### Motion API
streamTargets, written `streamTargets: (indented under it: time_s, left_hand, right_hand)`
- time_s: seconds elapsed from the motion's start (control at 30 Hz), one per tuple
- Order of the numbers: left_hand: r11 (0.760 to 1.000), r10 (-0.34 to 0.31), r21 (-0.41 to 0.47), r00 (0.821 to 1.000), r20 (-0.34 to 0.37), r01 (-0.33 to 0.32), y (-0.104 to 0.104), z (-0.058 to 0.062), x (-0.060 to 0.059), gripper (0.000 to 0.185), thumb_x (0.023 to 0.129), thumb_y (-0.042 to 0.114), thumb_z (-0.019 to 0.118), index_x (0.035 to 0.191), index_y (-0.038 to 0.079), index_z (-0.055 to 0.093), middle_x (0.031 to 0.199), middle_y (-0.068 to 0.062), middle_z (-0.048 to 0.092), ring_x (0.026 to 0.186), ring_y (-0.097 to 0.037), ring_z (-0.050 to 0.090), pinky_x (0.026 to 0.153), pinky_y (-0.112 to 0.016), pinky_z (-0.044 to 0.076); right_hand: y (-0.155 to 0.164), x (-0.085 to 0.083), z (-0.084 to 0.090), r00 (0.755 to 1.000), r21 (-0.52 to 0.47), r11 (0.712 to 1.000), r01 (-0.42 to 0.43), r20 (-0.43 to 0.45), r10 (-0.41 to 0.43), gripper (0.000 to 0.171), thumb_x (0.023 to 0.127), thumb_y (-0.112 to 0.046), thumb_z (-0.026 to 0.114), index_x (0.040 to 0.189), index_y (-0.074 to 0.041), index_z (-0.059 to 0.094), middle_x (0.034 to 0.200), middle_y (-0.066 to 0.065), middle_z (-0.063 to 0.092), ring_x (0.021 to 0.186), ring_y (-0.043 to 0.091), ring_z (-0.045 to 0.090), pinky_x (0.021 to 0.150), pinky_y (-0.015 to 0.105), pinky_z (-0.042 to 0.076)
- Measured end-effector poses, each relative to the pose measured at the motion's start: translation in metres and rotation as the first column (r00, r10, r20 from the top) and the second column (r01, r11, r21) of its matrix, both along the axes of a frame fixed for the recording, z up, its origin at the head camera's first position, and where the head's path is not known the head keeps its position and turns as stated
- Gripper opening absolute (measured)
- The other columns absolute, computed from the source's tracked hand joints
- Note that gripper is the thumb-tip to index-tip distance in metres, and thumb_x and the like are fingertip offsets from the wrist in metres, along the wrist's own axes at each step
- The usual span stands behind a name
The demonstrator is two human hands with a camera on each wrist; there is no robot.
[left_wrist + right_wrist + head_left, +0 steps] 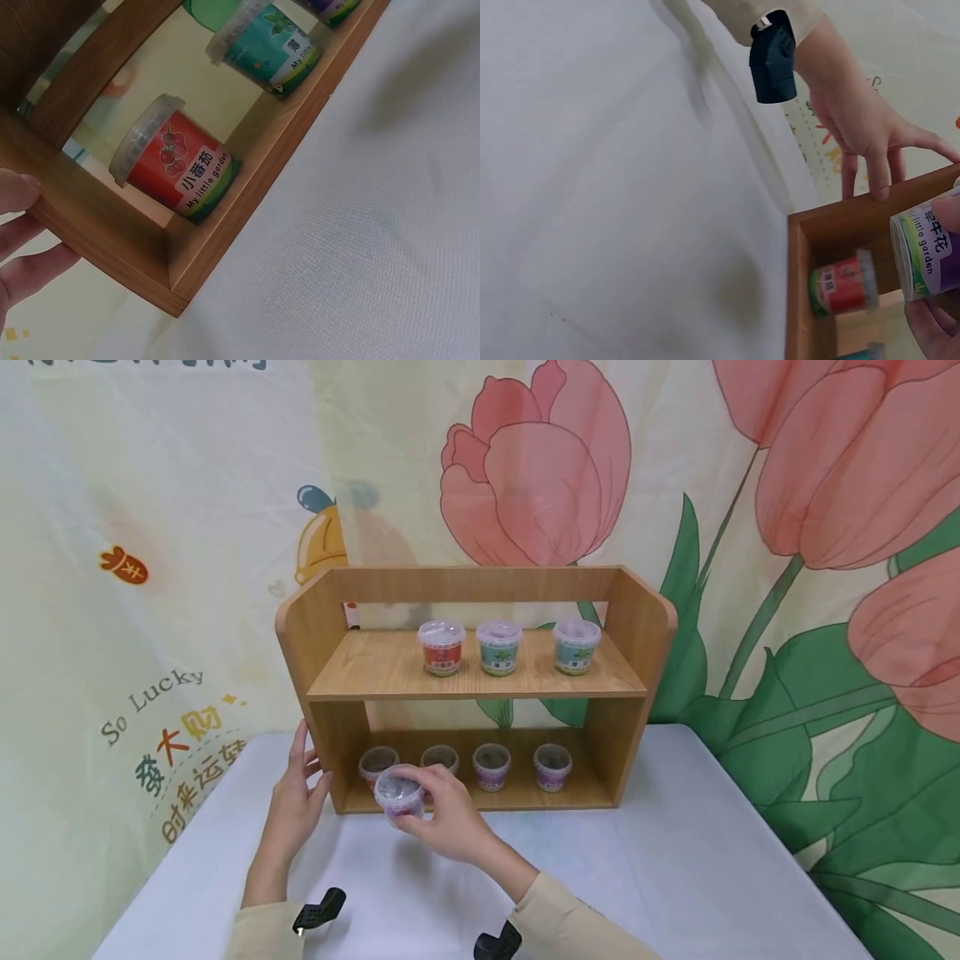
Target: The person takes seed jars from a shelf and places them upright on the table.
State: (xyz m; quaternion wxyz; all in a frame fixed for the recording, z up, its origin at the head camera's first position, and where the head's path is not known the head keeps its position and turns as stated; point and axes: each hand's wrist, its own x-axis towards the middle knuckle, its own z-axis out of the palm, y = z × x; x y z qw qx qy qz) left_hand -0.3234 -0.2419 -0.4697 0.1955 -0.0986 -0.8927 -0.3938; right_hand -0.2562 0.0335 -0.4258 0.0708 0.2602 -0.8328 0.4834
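Observation:
My right hand (448,814) grips a small lidded cup (930,251) with a purple "little garden" label, in front of the lower left of a wooden two-tier shelf (480,692). Fingers of my left hand (295,802) rest against the shelf's left side panel. Behind the held cup, on the lower tier, stands a red-labelled cup (180,165). To its right are a teal-labelled cup (270,49) and two purple-labelled cups, one in the middle (491,767) and one farther right (552,767).
On the upper tier stand a red-labelled cup (442,648) and two teal-labelled cups, one beside it (498,648) and one near the right panel (576,647). A white cloth (712,877) covers the table. Behind hangs a printed tulip backdrop (540,468).

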Motion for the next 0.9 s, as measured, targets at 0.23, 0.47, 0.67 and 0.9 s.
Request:
streamTargets:
  time_s: [0.23,0.47,0.67,0.9]
  left_hand:
    - [1.0,0.009,-0.006,1.0,-0.008,-0.009,0.0,0.0,-0.002,0.109,0.103,-0.004,0.063,0.169,0.044,-0.01,0.154,-0.033,0.049,0.131,-0.055,0.058,0.097,-0.068,0.054]
    - [1.0,0.015,-0.008,1.0,-0.003,-0.015,-0.001,-0.001,0.002,0.109,0.103,-0.003,0.063,0.169,0.044,-0.01,0.154,-0.033,0.049,0.131,-0.055,0.058,0.097,-0.067,0.054]
    - [1.0,0.008,-0.003,1.0,-0.004,-0.008,-0.001,-0.001,0.002,0.108,0.104,-0.002,0.063,0.169,0.045,-0.011,0.155,-0.032,0.049,0.132,-0.054,0.057,0.098,-0.068,0.054]
    - [1.0,0.004,-0.004,1.0,-0.027,-0.004,0.0,0.0,0.0,0.107,0.104,-0.003,0.063,0.17,0.043,-0.008,0.153,-0.033,0.051,0.129,-0.054,0.059,0.096,-0.067,0.055]
  right_hand:
    - [-0.014,-0.002,-0.024,0.999,-0.012,1.0,0.029,0.042,-0.029,0.06,0.086,-0.01,0.09,0.139,-0.026,0.067,0.124,0.0,0.062,0.112,0.008,0.058,0.094,0.026,0.06]
    - [-0.034,-0.006,-0.048,0.997,0.018,0.999,0.036,0.065,-0.037,0.059,0.083,-0.01,0.092,0.135,-0.023,0.067,0.119,0.0,0.061,0.109,0.006,0.058,0.093,0.021,0.057]
    - [-0.04,-0.009,-0.063,0.998,0.062,0.997,0.054,0.038,-0.056,0.058,0.083,-0.011,0.093,0.133,-0.024,0.067,0.118,-0.002,0.063,0.11,0.007,0.057,0.098,0.026,0.053]
    - [-0.044,-0.011,-0.07,0.999,0.058,0.998,0.036,0.021,-0.037,0.058,0.082,-0.008,0.092,0.133,-0.022,0.068,0.118,-0.002,0.063,0.108,0.006,0.056,0.097,0.025,0.052]
